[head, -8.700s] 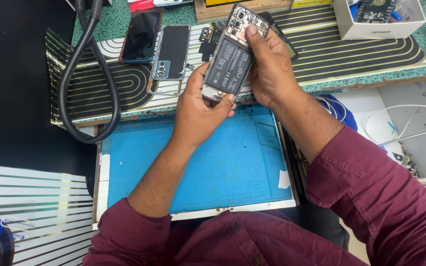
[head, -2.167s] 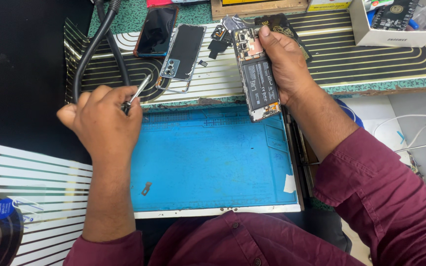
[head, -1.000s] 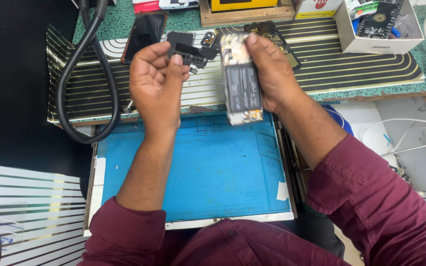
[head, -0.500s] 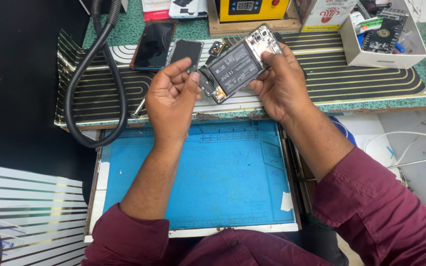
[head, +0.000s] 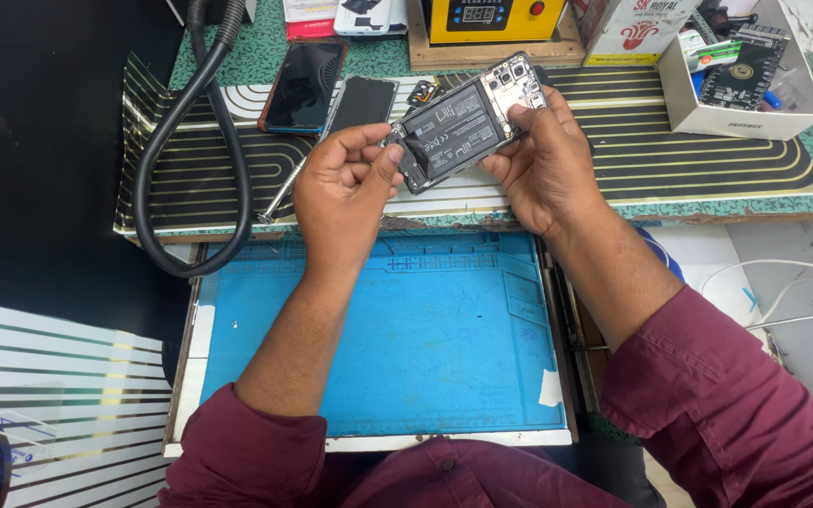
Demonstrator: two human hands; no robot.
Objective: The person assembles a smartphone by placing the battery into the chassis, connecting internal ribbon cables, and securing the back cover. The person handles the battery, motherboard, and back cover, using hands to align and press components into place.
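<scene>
A person in maroon sleeves works over a blue repair mat that lies nearest on the table, its surface bare except for a scrap of white tape at its right edge, so that anything dropped from above would land on it. Both forearms reach forward from the near edge and rise to meet just beyond the mat's far border. There the opened phone, its back cover off and its dark battery and camera cluster facing up, is held in the air, tilted with the camera end up and to the right, apparently to turn its insides toward the eyes. The right hand carries the weight, its grip closed on the phone's upper right end with the thumb across the face and the fingers curled behind. The left hand steadies the lower left end, thumb and forefinger pinched at that corner; whether they also pinch a small part there cannot be told. Beyond the hands, a black-and-gold striped mat carries a dark phone and a black back panel laid flat side by side, with a thin metal tool left of the hands. A black hose loops at far left, a white parts box sits far right, and a yellow device stands at the far edge.
</scene>
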